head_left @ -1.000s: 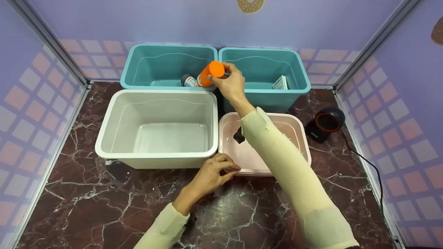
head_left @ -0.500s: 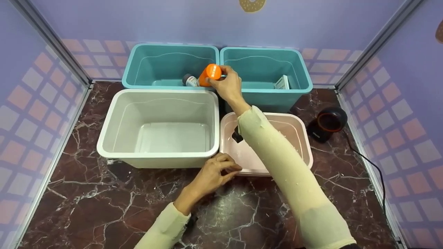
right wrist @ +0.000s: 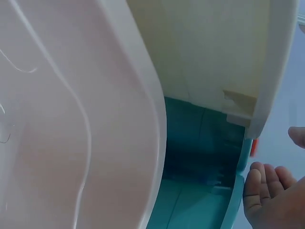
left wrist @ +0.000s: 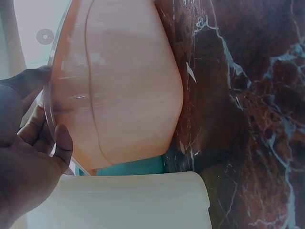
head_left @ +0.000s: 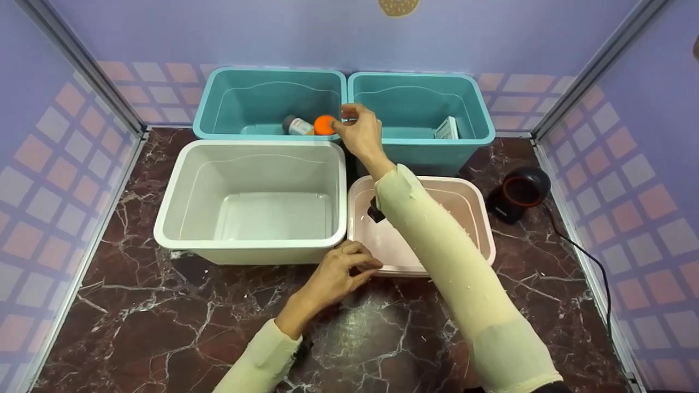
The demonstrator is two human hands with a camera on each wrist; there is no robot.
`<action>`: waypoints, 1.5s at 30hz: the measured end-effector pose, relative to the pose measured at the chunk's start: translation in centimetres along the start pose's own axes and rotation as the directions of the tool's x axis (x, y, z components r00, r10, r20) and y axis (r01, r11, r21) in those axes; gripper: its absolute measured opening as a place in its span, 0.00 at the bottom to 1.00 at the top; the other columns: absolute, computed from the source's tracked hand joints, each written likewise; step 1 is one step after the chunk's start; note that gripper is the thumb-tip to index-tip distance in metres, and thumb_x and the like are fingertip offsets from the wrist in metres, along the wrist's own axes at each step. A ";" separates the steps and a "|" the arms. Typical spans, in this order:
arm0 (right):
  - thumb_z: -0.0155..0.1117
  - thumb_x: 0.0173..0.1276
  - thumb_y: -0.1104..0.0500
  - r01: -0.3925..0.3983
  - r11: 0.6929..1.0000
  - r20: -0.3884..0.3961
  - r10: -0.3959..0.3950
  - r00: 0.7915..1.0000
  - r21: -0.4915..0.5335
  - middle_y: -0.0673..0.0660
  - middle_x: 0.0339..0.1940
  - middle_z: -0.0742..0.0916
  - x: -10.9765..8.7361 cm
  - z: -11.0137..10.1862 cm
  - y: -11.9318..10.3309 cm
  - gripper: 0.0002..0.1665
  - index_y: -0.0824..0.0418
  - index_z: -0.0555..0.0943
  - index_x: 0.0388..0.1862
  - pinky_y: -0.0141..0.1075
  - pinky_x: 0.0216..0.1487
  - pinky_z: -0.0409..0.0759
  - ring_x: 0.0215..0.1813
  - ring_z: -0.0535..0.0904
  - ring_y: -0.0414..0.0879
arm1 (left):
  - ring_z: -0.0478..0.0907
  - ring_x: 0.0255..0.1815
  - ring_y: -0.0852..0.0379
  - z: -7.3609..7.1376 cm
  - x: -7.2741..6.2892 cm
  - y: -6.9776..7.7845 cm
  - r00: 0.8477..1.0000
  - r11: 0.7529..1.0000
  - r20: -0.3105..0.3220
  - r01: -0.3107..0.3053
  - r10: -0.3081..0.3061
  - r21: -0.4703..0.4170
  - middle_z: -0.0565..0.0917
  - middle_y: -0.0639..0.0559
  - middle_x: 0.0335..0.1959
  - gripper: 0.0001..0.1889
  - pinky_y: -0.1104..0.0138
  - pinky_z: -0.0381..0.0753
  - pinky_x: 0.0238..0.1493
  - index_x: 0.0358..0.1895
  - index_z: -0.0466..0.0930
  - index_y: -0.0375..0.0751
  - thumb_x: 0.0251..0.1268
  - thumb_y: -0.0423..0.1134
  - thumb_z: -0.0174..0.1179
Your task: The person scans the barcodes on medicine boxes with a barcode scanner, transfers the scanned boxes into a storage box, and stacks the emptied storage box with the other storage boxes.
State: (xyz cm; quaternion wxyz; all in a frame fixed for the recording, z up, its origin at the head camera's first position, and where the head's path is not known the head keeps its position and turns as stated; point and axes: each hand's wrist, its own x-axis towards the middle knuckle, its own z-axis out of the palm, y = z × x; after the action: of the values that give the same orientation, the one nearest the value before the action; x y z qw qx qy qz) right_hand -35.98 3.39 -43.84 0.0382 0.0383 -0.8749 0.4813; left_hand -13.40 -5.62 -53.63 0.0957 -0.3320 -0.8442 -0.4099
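Note:
In the head view my right hand (head_left: 361, 130) is over the near inner corner of the left teal bin (head_left: 240, 76), thumb and fingers parted with nothing between them. An orange bottle (head_left: 324, 125) sits low in that corner, just left of the fingertips, beside a small white bottle with a dark cap (head_left: 299, 126). The right wrist view shows the right hand (right wrist: 274, 193) with a gap between thumb and fingers. My left hand (head_left: 341, 271) holds the near-left corner rim of the pink bin (head_left: 486, 240), with curled fingers at the rim (left wrist: 49, 95).
A white bin (head_left: 164, 207) stands in front of the left teal bin. The right teal bin (head_left: 475, 114) contains a small white box (head_left: 446, 129). A black scanner-like device (head_left: 519, 194) with a cord stands at right on the dark marbled table (head_left: 164, 327). Walls enclose three sides.
The orange bottle has gone down into the left teal bin and out of my right hand, whose fingers have parted. The left hand stays at the pink bin's rim.

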 end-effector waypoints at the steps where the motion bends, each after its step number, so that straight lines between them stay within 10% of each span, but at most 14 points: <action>1: 0.70 0.66 0.51 0.007 1.000 0.000 -0.007 1.000 -0.003 0.51 0.54 0.86 0.0 -0.1 0.1 0.25 0.54 0.80 0.61 0.31 0.55 0.80 0.53 0.83 0.41 | 0.79 0.43 0.58 0.0 0.0 0.0 1.000 1.000 0.000 0.000 0.000 -0.001 0.84 0.57 0.37 0.06 0.68 0.79 0.49 0.41 0.90 0.49 0.62 0.40 0.69; 45: 0.71 0.64 0.55 0.065 0.994 0.059 -0.070 0.996 0.087 0.56 0.44 0.88 -4.0 -9.9 5.2 0.20 0.57 0.84 0.54 0.30 0.44 0.80 0.42 0.84 0.46 | 0.78 0.45 0.57 -0.2 0.1 0.5 0.998 0.999 0.025 0.049 -0.049 0.024 0.84 0.56 0.38 0.06 0.66 0.80 0.51 0.42 0.90 0.50 0.62 0.41 0.69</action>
State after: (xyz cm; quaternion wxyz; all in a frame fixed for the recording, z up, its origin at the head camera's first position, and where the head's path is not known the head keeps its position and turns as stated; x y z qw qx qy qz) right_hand -32.21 14.61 -43.31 0.0257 0.0843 -0.8526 0.5151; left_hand -13.19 -5.51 -53.11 0.0786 -0.3153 -0.8580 -0.3978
